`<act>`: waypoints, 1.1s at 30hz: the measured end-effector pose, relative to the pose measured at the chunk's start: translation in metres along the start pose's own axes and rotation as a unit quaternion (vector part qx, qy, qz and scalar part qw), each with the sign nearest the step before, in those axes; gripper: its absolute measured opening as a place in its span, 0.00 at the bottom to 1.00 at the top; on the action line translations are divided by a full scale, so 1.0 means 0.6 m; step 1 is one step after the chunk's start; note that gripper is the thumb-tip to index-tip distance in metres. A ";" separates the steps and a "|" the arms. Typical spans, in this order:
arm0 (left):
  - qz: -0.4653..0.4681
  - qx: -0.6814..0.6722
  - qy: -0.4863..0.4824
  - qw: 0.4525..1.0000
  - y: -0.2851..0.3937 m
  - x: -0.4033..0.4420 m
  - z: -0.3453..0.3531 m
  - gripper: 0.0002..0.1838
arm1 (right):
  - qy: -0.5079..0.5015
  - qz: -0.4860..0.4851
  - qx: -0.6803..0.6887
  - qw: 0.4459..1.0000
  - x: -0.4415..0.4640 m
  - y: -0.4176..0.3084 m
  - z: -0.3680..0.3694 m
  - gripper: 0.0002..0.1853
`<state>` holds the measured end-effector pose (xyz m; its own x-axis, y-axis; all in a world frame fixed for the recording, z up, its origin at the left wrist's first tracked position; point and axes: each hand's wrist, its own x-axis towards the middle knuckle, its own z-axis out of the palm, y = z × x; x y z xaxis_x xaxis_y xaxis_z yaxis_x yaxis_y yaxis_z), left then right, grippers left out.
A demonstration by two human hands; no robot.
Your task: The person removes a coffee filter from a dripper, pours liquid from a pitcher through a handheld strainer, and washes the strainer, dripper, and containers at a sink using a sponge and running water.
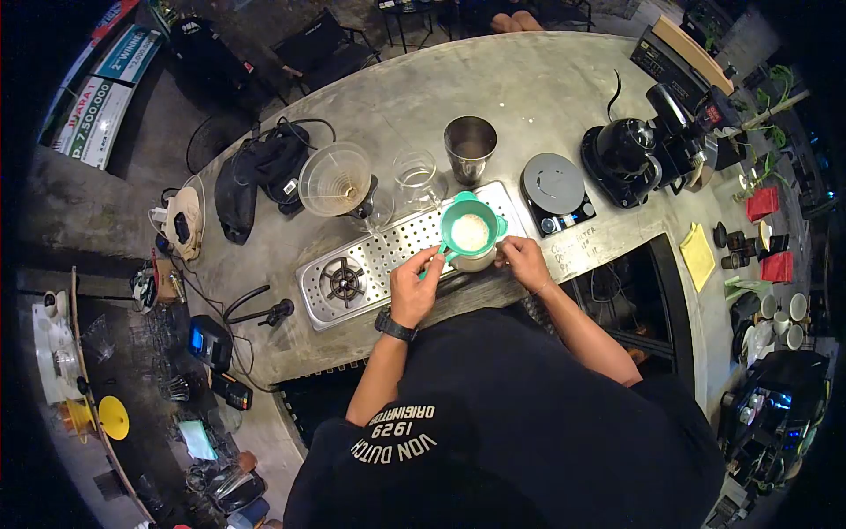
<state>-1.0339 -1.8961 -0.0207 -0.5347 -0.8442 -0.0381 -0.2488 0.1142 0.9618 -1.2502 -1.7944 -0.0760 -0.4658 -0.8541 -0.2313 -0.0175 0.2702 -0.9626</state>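
Observation:
A green strainer (469,226) with something pale inside rests over a metal vessel (476,263) at the front of the perforated steel drip tray (319,314). My left hand (416,284) pinches the strainer's near left side. At the vessel's right side, my right hand (526,264) has its fingers closed on what looks like its handle, which is mostly hidden. Behind the tray stand a metal cup (470,145), a glass server (414,176) and a clear cone dripper (335,179).
To the right are a round-topped scale (553,184) and a black kettle (624,145) on its base. A black tap (280,310) stands left of the tray, with a card terminal (231,390) below it. A yellow cloth (697,257) lies at the right.

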 end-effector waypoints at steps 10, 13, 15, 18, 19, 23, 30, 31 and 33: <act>0.030 -0.040 0.033 0.998 0.086 -0.008 -0.018 0.12 | -0.015 0.009 -0.047 0.999 -0.018 -0.007 -0.001 0.16; 0.038 -0.028 0.036 0.998 0.107 -0.013 -0.027 0.12 | -0.017 0.001 -0.057 0.998 -0.018 -0.004 -0.001 0.15; 0.048 -0.008 0.034 0.998 0.116 -0.016 -0.032 0.12 | -0.012 -0.003 -0.056 0.998 -0.017 -0.003 0.001 0.16; 0.059 0.011 0.032 0.998 0.117 -0.016 -0.032 0.12 | -0.006 -0.006 -0.055 0.998 -0.018 0.001 0.002 0.18; 0.062 0.004 0.033 0.998 0.110 -0.014 -0.026 0.12 | -0.006 -0.004 -0.053 0.999 -0.017 0.002 0.001 0.17; 0.069 -0.016 0.043 0.997 0.065 -0.006 -0.010 0.12 | -0.011 0.000 -0.046 0.999 -0.014 0.007 0.005 0.14; 0.060 -0.018 0.043 0.997 0.037 -0.002 0.003 0.12 | -0.018 0.021 -0.015 0.999 -0.017 0.018 0.001 0.15; 0.078 -0.034 0.060 0.995 0.045 0.000 0.000 0.12 | -0.018 0.012 -0.014 1.000 -0.014 0.018 0.003 0.16; 0.096 -0.051 0.077 0.991 0.055 0.001 -0.004 0.12 | -0.017 0.003 -0.014 1.000 -0.011 0.015 0.004 0.16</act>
<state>-1.0404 -1.8938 0.0119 -0.4330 -0.8828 0.1821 -0.0666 0.2328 0.9702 -1.2452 -1.7876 -0.0833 -0.4356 -0.8672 -0.2414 -0.0404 0.2867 -0.9572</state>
